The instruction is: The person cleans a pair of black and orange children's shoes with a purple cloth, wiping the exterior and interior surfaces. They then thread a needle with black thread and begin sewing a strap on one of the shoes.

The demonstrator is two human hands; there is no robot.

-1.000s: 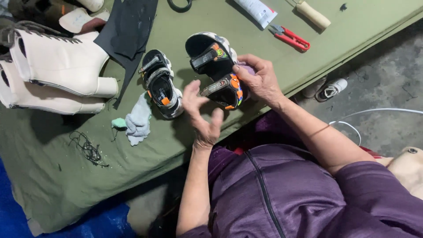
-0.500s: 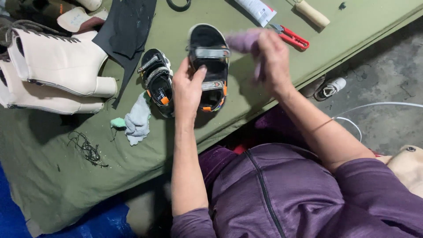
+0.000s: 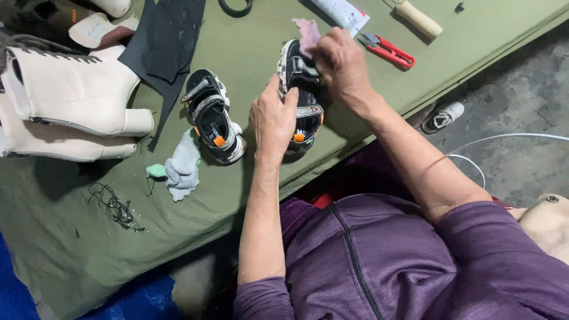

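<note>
Two cream-white high-heeled boots (image 3: 65, 106) are laid on their sides at the far left of the green tabletop (image 3: 59, 237), with a black sheet of material (image 3: 163, 41) just beside them. Below, a tangle of black thread (image 3: 115, 207) is seen, and further right a pale blue-grey rag (image 3: 184, 169) with a small green scrap (image 3: 156, 170) touching it. Just beside the rag, a black sandal with orange accents (image 3: 213, 115) is rested sole-down on the tabletop. Next to it, the left hand (image 3: 271, 118) is pressed flat against the side of a second matching sandal (image 3: 299, 101), fingers held together and the thumb raised. That sandal is held tilted on its edge near the front edge of the tabletop, between both hands. The right hand (image 3: 341, 65) is curled over its upper end, a pink-purple cloth (image 3: 308, 29) pinched in its fingers against the sandal. Further right, red-handled snips (image 3: 388, 50) and a wooden tool handle (image 3: 419, 19) are laid well apart from the hands
</note>
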